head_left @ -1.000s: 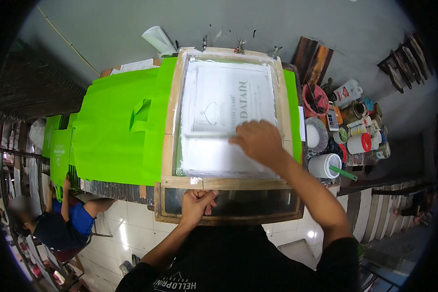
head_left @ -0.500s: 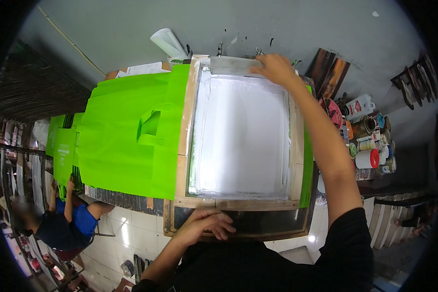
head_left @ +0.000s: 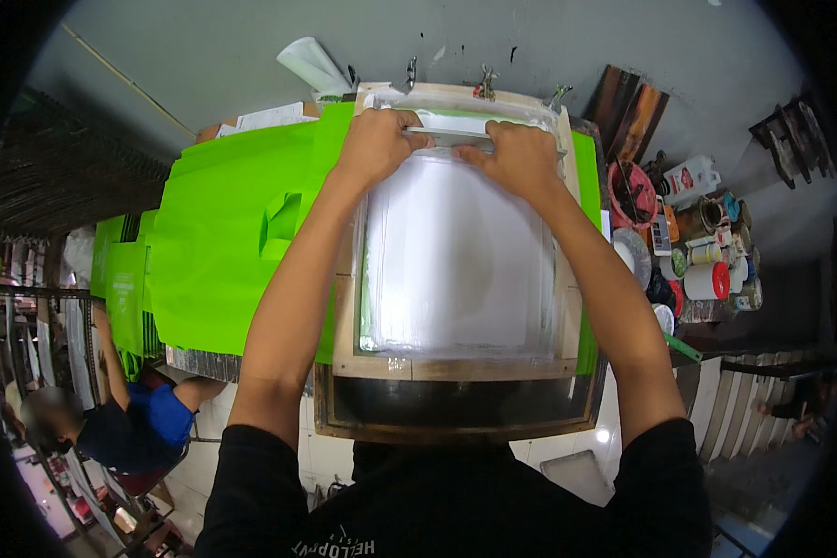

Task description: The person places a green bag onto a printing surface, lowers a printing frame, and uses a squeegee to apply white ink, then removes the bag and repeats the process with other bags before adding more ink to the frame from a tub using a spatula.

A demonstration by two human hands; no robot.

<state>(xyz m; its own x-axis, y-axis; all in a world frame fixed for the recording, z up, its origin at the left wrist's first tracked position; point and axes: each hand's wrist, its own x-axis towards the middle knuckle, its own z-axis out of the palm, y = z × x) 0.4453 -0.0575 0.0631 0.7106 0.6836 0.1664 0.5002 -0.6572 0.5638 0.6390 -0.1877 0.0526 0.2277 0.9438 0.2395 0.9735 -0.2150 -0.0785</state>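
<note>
Both my hands grip a squeegee (head_left: pixel 446 137), a flat bar lying crosswise at the far end of a wood-framed printing screen (head_left: pixel 451 365). My left hand (head_left: pixel 381 144) is closed round its left end, and my right hand (head_left: pixel 516 156) round its right end. White ink shows on the far side of the bar. The screen's mesh (head_left: pixel 456 260) is pale and smooth, stretching from the squeegee toward me. Green bags (head_left: pixel 228 242) lie in a stack left of the frame, one with a cut-out handle. Green fabric also sticks out under the frame's right side.
Metal clamps (head_left: pixel 411 73) stand along the frame's far edge, near the grey wall. Jars, tubs and a white jug (head_left: pixel 693 177) crowd the right side. A dark wooden board (head_left: pixel 456 405) lies nearest me. At the lower left a person (head_left: pixel 126 418) sits by hanging green bags.
My left hand has gone from the near edge up to the squeegee's left end. The squeegee, earlier in my right hand alone, is now in both hands and slightly nearer me.
</note>
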